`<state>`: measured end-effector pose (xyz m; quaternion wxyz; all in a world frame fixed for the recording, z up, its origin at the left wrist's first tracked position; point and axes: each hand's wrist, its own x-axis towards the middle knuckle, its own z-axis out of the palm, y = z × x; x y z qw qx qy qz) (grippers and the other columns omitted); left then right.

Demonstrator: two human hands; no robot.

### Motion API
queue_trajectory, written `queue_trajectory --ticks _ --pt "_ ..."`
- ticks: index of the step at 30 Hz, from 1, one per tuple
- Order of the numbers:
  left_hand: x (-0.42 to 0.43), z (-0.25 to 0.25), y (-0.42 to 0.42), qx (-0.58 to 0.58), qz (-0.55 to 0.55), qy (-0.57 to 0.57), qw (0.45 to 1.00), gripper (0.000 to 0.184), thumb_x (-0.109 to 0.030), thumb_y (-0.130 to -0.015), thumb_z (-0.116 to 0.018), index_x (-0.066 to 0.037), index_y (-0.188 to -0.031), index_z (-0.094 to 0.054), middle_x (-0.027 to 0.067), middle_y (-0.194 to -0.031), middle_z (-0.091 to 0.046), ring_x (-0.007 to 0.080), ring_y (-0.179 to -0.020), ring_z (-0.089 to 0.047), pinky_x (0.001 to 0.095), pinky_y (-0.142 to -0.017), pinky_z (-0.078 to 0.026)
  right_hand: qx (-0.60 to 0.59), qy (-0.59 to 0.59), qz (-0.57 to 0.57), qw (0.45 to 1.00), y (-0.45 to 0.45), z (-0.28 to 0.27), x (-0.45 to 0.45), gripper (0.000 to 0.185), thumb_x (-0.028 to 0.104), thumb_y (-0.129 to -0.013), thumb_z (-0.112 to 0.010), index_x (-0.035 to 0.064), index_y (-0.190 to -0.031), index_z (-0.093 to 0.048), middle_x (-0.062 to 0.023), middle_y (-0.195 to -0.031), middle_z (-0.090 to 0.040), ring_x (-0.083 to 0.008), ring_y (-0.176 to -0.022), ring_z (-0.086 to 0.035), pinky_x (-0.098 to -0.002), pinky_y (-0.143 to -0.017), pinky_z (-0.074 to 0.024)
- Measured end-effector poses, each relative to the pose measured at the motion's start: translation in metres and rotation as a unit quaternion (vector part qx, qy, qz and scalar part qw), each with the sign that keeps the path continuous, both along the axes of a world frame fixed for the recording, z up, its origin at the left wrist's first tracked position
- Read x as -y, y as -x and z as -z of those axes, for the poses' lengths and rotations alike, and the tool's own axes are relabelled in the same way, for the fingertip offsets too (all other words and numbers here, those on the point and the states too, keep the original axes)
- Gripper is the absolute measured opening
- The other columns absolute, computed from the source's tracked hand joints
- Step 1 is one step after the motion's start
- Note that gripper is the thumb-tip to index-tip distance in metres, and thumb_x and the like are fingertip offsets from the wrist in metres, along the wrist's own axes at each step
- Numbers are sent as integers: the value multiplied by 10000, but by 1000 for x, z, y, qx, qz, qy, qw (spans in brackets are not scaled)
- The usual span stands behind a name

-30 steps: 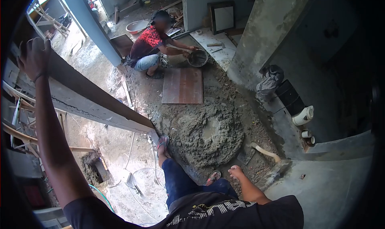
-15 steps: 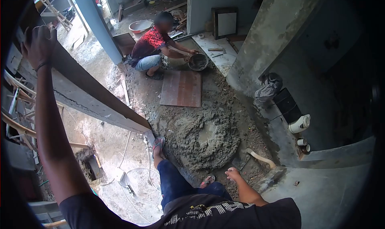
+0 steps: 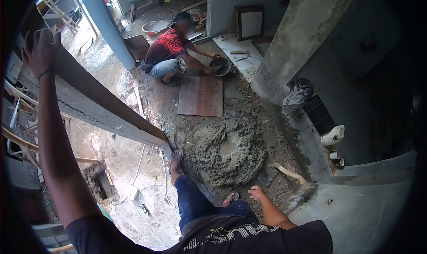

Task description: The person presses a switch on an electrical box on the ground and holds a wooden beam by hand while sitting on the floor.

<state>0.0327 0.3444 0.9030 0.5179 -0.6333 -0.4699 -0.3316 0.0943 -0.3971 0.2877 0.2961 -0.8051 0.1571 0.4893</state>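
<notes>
Raised at the upper left, my left hand [image 3: 42, 51] grips the edge of a tall brown door frame [image 3: 106, 100], its fingers bent over it. My right hand [image 3: 256, 192] hangs low by my leg, fingers curled in, with nothing visible in it. Just beyond it lies a tool with a flat dark blade [image 3: 267, 177] and a pale curved handle [image 3: 290, 173]. In front of my feet is a round heap of wet grey mortar [image 3: 209, 158] with a watery hollow in its middle. One sandalled foot [image 3: 176, 159] stands beside the frame's base.
A crouching co-worker [image 3: 167, 49] holds a black bucket [image 3: 220, 67] tilted above the ground. A reddish-brown board [image 3: 200, 96] lies between that person and the heap. A white jug [image 3: 332, 135] and cups [image 3: 336, 159] stand on the right ledge. Cables [image 3: 142, 196] cross the left floor.
The co-worker has shifted the black bucket slightly and moved one hand lower on its side, so more of its inside shows. My own hands stay nearly where they were.
</notes>
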Motion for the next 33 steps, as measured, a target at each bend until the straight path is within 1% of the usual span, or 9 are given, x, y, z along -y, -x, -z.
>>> queue_trajectory --ticks 8,17,22,23,26,32,33 --pt "-1 0 0 -2 -11 5 1000 343 -518 -861 -542 -282 -1094 -631 -81 -1272 -566 183 -1377 -350 478 -1095 -271 8 -2 2 1000 1 2 3 417 192 -807 -719 69 -1180 -578 -58 -871 -652 -165 -670 -630 -349 -588 -496" --pt "-3 0 2 -10 2 -1 1000 330 -522 -856 -547 -289 -1072 -637 -73 -1235 -579 184 -1362 -370 478 -1090 -277 18 -22 2 1000 7 18 11 407 175 -793 -730 46 -1151 -585 -77 -862 -649 -171 -657 -630 -304 -510 -485" --pt "-2 -1 2 -7 11 2 1000 326 -526 -853 -546 -289 -1055 -640 -71 -1238 -574 182 -1363 -365 479 -1094 -272 33 -22 9 999 5 16 11 396 162 -786 -735 30 -1131 -592 -89 -863 -649 -179 -663 -634 -318 -516 -501" --pt "6 -3 -2 -7 -35 34 999 382 -539 -854 -563 -306 -1149 -629 -83 -1292 -555 187 -1378 -350 496 -1100 -267 33 -20 6 999 4 16 11 395 162 -785 -736 26 -1128 -594 -91 -861 -649 -181 -665 -635 -321 -517 -504" --pt "5 -3 -2 -10 -35 37 999 387 -543 -854 -563 -305 -1152 -626 -84 -1292 -555 186 -1378 -349 498 -1101 -266 43 -20 10 999 3 20 13 401 162 -783 -737 28 -1132 -593 -90 -860 -648 -181 -663 -634 -317 -511 -499" --pt "0 -2 -2 -10 -47 23 999 426 -576 -850 -552 -319 -1184 -615 -75 -1311 -550 193 -1378 -351 514 -1104 -256 16 -13 2 1000 6 17 12 410 168 -792 -724 44 -1156 -582 -86 -879 -656 -176 -666 -637 -317 -517 -492" --pt "-3 0 -1 -10 -51 22 998 425 -577 -854 -525 -322 -1183 -613 -81 -1325 -538 186 -1386 -337 507 -1111 -241 13 -11 2 1000 7 16 12 411 170 -794 -722 45 -1159 -580 -84 -880 -657 -177 -668 -637 -322 -522 -493"
